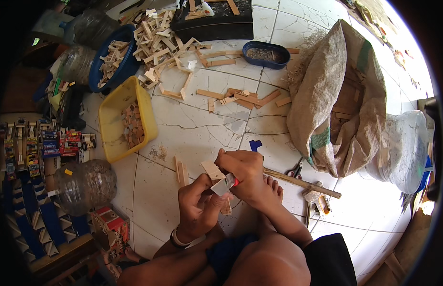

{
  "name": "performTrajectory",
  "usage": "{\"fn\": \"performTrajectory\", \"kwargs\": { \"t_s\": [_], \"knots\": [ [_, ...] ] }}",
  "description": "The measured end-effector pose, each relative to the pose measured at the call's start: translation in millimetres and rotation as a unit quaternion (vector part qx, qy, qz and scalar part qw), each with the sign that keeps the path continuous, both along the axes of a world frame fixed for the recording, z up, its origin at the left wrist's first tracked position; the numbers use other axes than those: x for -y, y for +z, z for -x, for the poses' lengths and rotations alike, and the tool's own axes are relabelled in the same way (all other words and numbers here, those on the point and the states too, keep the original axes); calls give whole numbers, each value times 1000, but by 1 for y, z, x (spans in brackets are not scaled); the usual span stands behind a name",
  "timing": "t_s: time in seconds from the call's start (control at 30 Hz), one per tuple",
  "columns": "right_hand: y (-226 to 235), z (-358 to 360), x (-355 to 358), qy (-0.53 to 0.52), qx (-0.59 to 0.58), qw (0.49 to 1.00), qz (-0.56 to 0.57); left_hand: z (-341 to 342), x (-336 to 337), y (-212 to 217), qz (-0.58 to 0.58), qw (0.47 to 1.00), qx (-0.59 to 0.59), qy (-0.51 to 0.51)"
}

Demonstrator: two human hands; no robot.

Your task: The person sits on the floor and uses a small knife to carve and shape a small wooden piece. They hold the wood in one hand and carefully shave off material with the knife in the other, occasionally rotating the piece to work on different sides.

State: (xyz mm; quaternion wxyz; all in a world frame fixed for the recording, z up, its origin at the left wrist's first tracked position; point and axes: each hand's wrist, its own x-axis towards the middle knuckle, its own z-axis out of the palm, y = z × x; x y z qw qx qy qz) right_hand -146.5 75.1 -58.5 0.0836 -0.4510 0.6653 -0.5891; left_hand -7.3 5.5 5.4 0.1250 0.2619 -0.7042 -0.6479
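Observation:
My left hand [201,204] is closed on a small strip of light wood [211,170] with a jagged edge, its thumb and fingers pinching it. My right hand [245,172] is closed round a tool whose flat, pale grey blade [220,187] lies against the wood; a red bit shows beside the fist. Most of the tool's handle is hidden by my fingers. Just left of my hands, narrow wooden strips [182,174] lie on the tiled floor. A blue angular piece [255,145] lies beyond my right hand.
Left stands a yellow tub [106,136] with small wood pieces; behind it are a blue basin [93,71] and a heap of offcuts [157,43]. On the right are a sack [319,90], scissors [295,171], a wooden stick [307,183] and a clear plastic container [405,143].

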Motion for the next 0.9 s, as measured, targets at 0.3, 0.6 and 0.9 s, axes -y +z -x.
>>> {"fn": "performTrajectory", "kwargs": {
  "t_s": [0.3, 0.6, 0.9],
  "knots": [
    [-17, -14, 10, -18, 86, 996, -2, -5, -5, -5, -64, 997, 1, 52],
    [-71, 0, 20, -145, 115, 971, -153, 1, 1, 20, 43, 979, -198, -36],
    [-45, 2, 19, -97, 97, 989, -58, -9, 14, 1, -57, 983, -64, 159]
  ]
}}
